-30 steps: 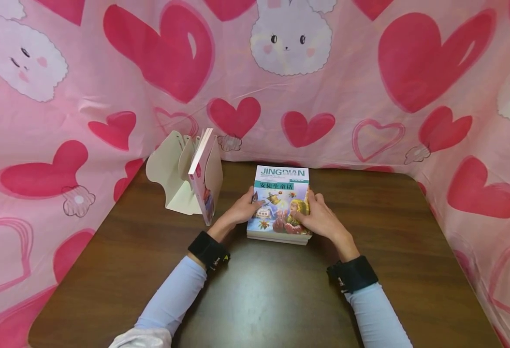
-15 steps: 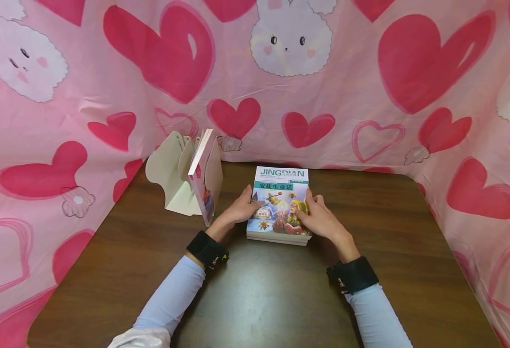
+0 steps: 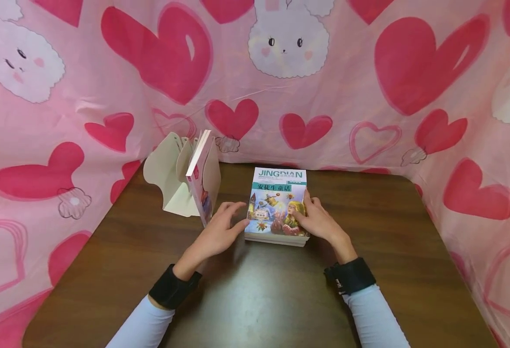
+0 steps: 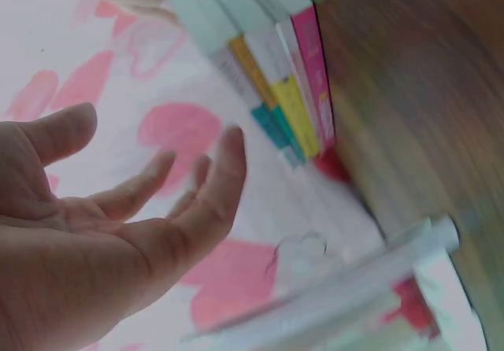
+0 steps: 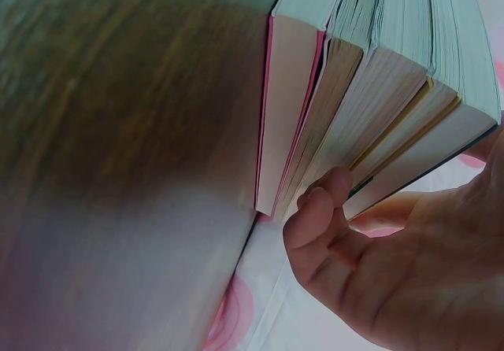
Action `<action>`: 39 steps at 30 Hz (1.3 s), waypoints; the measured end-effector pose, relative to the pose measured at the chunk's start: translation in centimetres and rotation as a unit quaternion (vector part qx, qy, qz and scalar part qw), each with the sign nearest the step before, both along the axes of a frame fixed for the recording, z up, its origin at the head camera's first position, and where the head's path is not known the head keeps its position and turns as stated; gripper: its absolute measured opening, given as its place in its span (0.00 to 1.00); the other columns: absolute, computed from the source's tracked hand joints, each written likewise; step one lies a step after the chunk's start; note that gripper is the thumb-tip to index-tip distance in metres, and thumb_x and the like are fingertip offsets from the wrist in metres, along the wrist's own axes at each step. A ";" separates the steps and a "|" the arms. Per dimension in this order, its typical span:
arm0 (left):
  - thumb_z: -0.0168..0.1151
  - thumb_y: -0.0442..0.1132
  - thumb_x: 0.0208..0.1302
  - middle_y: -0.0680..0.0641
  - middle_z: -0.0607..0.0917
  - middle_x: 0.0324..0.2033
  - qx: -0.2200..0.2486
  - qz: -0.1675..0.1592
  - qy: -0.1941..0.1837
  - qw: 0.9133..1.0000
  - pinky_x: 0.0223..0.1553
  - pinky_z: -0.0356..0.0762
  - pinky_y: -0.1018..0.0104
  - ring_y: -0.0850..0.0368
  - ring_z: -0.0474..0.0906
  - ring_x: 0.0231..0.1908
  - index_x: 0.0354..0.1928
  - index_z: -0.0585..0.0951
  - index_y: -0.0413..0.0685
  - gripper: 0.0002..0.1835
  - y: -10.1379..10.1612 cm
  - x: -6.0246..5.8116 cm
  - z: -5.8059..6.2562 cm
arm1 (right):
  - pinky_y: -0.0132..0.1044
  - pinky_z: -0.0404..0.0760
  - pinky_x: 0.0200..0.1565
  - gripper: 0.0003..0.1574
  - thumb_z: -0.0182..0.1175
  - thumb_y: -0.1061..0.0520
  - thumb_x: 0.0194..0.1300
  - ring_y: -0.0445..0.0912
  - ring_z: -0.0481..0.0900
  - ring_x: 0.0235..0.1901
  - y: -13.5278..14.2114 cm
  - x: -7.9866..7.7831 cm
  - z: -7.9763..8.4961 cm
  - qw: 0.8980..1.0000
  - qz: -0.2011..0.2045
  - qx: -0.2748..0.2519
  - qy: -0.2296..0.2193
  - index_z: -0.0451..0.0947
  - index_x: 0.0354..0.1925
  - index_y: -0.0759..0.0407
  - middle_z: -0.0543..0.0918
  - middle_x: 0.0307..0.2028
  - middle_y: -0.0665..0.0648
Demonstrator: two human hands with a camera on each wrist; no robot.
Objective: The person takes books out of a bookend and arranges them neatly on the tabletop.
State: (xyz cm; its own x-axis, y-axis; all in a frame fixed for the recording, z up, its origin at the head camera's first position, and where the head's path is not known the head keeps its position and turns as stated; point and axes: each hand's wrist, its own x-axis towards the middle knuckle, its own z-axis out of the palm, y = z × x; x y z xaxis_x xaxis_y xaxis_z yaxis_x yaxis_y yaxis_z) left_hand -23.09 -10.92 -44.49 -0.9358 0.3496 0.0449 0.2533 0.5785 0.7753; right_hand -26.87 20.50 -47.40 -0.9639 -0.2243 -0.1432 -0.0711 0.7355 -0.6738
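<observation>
A stack of paperback books (image 3: 274, 205) lies on the table, its top cover showing a painted scene and the word JINGDIAN. My right hand (image 3: 322, 220) holds the stack's right side, thumb on the top cover. In the right wrist view its curled fingers (image 5: 319, 217) lie against the page edges (image 5: 394, 75). My left hand (image 3: 217, 234) is at the stack's lower left corner, fingers spread and relaxed. Seen from the left wrist, the left palm (image 4: 102, 264) holds nothing, and the coloured spines (image 4: 279, 99) stand beyond the fingertips.
A cream bookend rack (image 3: 163, 171) stands at the back left of the brown table (image 3: 389, 232). One upright pink-covered book (image 3: 200, 186) is in its right end, close to my left hand. A pink heart-print cloth (image 3: 346, 87) hangs around the table.
My left hand has let go of the stack's left side and drawn back toward the lower left, its fingers opening. The right hand and the stack have stayed nearly in place.
</observation>
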 end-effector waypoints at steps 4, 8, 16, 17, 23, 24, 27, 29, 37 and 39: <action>0.67 0.42 0.74 0.41 0.76 0.43 0.020 0.055 0.016 0.998 0.43 0.77 0.53 0.46 0.75 0.43 0.60 0.78 0.41 0.19 -2.2 2.1 0.4 | 0.65 0.73 0.65 0.62 0.57 0.39 0.77 0.65 0.72 0.58 -0.1 -0.2 0.0 1.000 0.006 0.001 0.002 0.32 0.84 0.63 0.60 0.69 0.76; 0.69 0.41 0.72 0.41 0.71 0.36 0.045 0.145 0.021 0.988 0.35 0.68 0.58 0.49 0.69 0.36 0.54 0.72 0.41 0.19 -3.7 2.9 0.2 | 0.64 0.71 0.66 0.61 0.57 0.39 0.78 0.64 0.71 0.60 -0.1 -0.2 0.2 1.000 0.010 0.007 -0.005 0.30 0.84 0.63 0.59 0.69 0.76; 0.74 0.42 0.66 0.37 0.64 0.53 0.106 0.258 0.101 0.955 0.43 0.77 0.54 0.40 0.69 0.52 0.63 0.61 0.40 0.35 -4.5 0.1 0.6 | 0.64 0.74 0.64 0.60 0.55 0.40 0.79 0.66 0.72 0.58 0.4 -0.5 0.7 1.000 0.014 -0.003 0.008 0.28 0.84 0.62 0.59 0.68 0.76; 0.75 0.43 0.65 0.36 0.64 0.55 0.106 0.253 0.103 0.956 0.44 0.77 0.53 0.39 0.69 0.53 0.65 0.60 0.41 0.38 -4.5 -0.4 0.6 | 0.64 0.74 0.63 0.60 0.55 0.40 0.80 0.66 0.72 0.58 0.4 -0.4 0.7 1.000 0.014 -0.002 0.006 0.28 0.84 0.62 0.59 0.68 0.76; 0.74 0.46 0.65 0.33 0.67 0.59 0.076 0.234 0.086 0.965 0.51 0.75 0.43 0.39 0.69 0.57 0.74 0.57 0.43 0.45 -4.6 -2.4 -0.2 | 0.63 0.74 0.63 0.59 0.54 0.40 0.80 0.65 0.72 0.58 0.2 -0.1 0.5 1.000 0.016 0.005 -0.005 0.28 0.83 0.63 0.59 0.69 0.76; 0.74 0.46 0.66 0.33 0.69 0.58 0.073 0.235 0.087 0.965 0.53 0.74 0.41 0.38 0.70 0.57 0.74 0.58 0.42 0.44 -4.7 -2.6 -0.4 | 0.63 0.73 0.63 0.59 0.54 0.40 0.80 0.65 0.72 0.59 0.1 0.0 0.4 1.000 0.017 0.006 -0.005 0.28 0.83 0.64 0.58 0.69 0.76; 0.71 0.45 0.68 0.32 0.72 0.57 0.072 0.241 0.096 0.963 0.57 0.71 0.37 0.37 0.71 0.58 0.72 0.62 0.41 0.38 -4.7 -3.3 -0.7 | 0.63 0.72 0.64 0.59 0.53 0.40 0.80 0.65 0.71 0.60 0.0 -0.1 0.4 1.000 0.018 0.009 -0.005 0.28 0.83 0.64 0.58 0.69 0.77; 0.69 0.44 0.69 0.32 0.74 0.57 0.073 0.244 0.101 0.962 0.59 0.69 0.36 0.36 0.71 0.59 0.72 0.64 0.41 0.36 -4.8 -3.7 -0.9 | 0.63 0.72 0.65 0.60 0.54 0.40 0.80 0.65 0.71 0.60 0.0 -0.2 0.4 1.000 0.018 0.011 -0.006 0.28 0.83 0.64 0.58 0.69 0.76; 0.67 0.42 0.72 0.32 0.81 0.57 0.082 0.235 0.081 0.965 0.61 0.74 0.36 0.35 0.77 0.55 0.67 0.72 0.38 0.28 -4.8 -4.4 -1.7 | 0.65 0.69 0.68 0.60 0.53 0.39 0.80 0.65 0.69 0.63 0.0 0.0 0.3 1.000 0.016 0.007 -0.011 0.27 0.83 0.63 0.55 0.72 0.77; 0.67 0.43 0.72 0.32 0.82 0.57 0.080 0.237 0.076 0.965 0.60 0.76 0.36 0.34 0.79 0.53 0.66 0.73 0.37 0.27 -4.7 -4.4 -1.8 | 0.65 0.68 0.68 0.60 0.53 0.39 0.80 0.65 0.68 0.63 0.0 0.0 0.2 1.000 0.016 0.004 -0.013 0.27 0.83 0.63 0.54 0.73 0.77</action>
State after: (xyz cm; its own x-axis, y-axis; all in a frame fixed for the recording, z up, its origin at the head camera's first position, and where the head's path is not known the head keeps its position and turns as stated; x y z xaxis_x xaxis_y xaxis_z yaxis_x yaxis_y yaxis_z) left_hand -27.52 -15.62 -46.25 -0.9673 -0.1393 0.2120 0.1070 0.5334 0.8391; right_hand -26.84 20.46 -47.23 -0.9524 -0.2536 -0.1690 -0.0776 0.7381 -0.6702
